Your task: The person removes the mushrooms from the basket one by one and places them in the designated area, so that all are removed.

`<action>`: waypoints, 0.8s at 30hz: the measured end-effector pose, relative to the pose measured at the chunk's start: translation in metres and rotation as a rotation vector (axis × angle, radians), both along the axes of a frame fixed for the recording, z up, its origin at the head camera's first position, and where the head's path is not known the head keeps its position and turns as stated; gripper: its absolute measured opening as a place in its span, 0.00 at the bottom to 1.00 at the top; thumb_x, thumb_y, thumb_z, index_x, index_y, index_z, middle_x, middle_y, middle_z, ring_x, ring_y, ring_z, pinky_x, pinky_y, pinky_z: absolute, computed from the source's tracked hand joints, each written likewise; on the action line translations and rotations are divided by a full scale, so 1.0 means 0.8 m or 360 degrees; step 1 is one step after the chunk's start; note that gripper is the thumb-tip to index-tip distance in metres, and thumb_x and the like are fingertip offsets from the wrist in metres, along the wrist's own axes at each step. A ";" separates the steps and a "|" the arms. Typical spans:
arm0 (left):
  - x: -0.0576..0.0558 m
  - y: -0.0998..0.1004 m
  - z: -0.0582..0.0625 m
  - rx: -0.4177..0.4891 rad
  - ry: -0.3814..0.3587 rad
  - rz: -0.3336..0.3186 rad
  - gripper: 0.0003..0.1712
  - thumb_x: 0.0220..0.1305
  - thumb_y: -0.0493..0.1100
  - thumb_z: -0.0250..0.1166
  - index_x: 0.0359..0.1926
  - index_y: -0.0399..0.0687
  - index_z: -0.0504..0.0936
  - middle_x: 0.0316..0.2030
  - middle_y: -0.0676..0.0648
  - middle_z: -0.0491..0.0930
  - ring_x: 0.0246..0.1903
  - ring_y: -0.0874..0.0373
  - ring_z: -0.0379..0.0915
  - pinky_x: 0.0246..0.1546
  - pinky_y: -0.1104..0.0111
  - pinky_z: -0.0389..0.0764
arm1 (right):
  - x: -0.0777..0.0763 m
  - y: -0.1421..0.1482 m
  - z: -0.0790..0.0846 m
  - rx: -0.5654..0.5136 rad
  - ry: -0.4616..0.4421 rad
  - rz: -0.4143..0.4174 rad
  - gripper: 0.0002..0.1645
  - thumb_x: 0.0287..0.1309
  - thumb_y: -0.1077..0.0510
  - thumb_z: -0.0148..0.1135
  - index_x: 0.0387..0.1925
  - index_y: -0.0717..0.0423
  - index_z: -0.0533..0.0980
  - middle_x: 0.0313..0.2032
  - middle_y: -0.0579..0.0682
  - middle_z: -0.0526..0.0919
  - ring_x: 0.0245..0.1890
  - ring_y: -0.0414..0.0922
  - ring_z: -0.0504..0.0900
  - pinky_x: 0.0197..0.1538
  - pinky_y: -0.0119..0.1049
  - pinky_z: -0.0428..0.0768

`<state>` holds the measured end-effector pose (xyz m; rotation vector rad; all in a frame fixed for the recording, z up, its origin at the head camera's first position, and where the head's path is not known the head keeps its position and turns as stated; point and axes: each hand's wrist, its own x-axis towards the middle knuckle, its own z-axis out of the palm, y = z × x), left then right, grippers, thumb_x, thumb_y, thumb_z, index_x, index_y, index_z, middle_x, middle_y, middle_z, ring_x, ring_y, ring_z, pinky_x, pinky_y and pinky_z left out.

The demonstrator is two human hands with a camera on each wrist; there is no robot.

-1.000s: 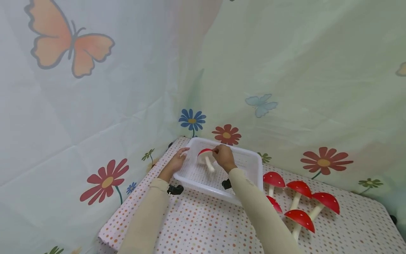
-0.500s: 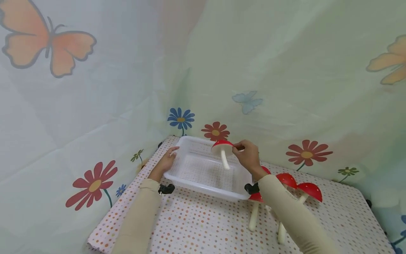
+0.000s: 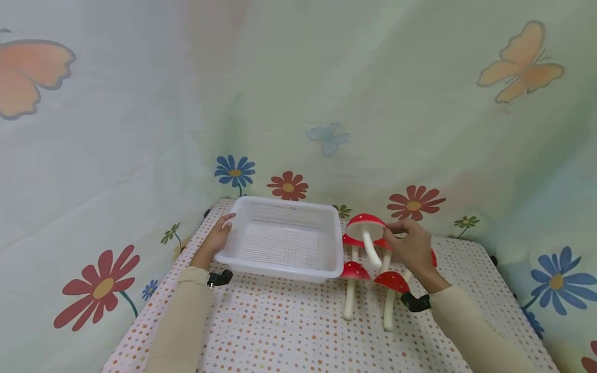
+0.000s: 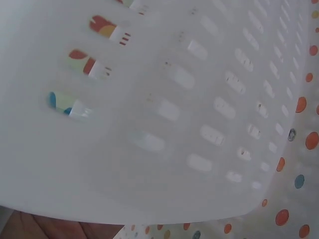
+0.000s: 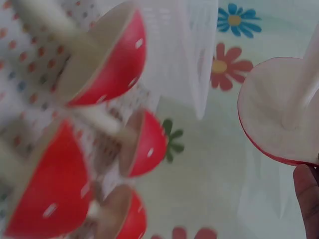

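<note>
A white plastic basket (image 3: 282,267) with slotted walls and floor stands on the table, its inside bare. At its left end my left hand (image 3: 215,239) holds the side by the rim; in the left wrist view part of that hand (image 4: 55,226) shows below the basket wall (image 4: 124,174). My right hand (image 3: 412,246) pinches a toy mushroom (image 3: 366,228) by the edge of its red, white-dotted cap, its pale stem hanging down. This held mushroom (image 5: 271,107) is above and in front of other mushrooms to the basket's right.
Several more red-capped mushrooms lie on the table right of the basket, among them a front one (image 3: 354,270) and another (image 3: 392,282) beside it. A dotted cloth (image 3: 280,331) covers the table. A printed fabric backdrop (image 3: 298,103) with flowers and butterflies rises behind.
My right hand has carried the mushroom out of the basket and rightward, over the other mushrooms. My left hand has stayed at the basket's left end. The head view has turned right.
</note>
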<state>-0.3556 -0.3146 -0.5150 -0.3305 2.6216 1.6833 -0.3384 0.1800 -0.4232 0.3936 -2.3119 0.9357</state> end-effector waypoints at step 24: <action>0.009 0.001 0.009 -0.0053 -0.0043 -0.0018 0.28 0.80 0.53 0.35 0.77 0.64 0.50 0.78 0.39 0.45 0.75 0.36 0.45 0.71 0.40 0.52 | 0.093 0.169 -0.116 0.0151 -0.0614 -0.0739 0.10 0.53 0.60 0.66 0.32 0.66 0.81 0.31 0.63 0.83 0.26 0.52 0.80 0.22 0.35 0.69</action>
